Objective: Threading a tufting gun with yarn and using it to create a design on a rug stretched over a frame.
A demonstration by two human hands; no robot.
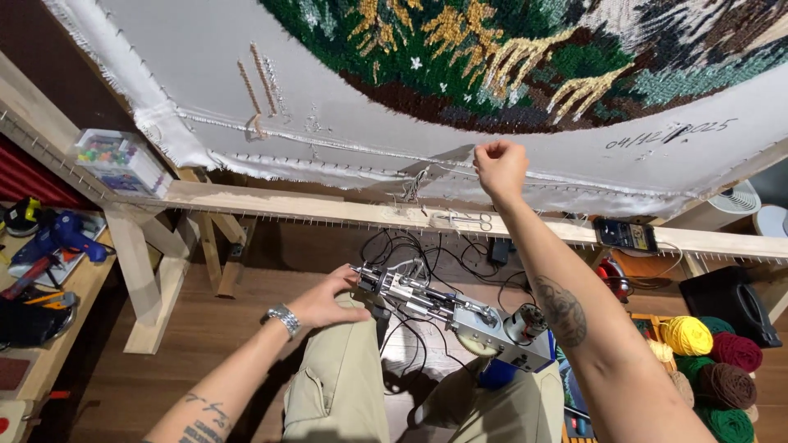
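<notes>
My left hand [324, 302] rests on the front end of a metal tufting gun [447, 316] lying across my lap, fingers curled around its nose. My right hand [499, 166] is raised to the lower edge of the white backing cloth [361, 115] stretched on a wooden frame [271, 203]; its fingers are pinched on the cloth edge or a thread there. Above it spreads a tufted picture [509, 57] in green, yellow and brown yarn. Small scissors [464, 220] lie on the frame's lower bar just below my right hand.
A box of coloured pins [119, 157] sits on the frame's left side. A blue glue gun [61, 236] and tools lie on a left bench. Yarn balls [710, 361] are piled at right. Cables [427, 254] run over the wooden floor; a phone [625, 235] lies on the bar.
</notes>
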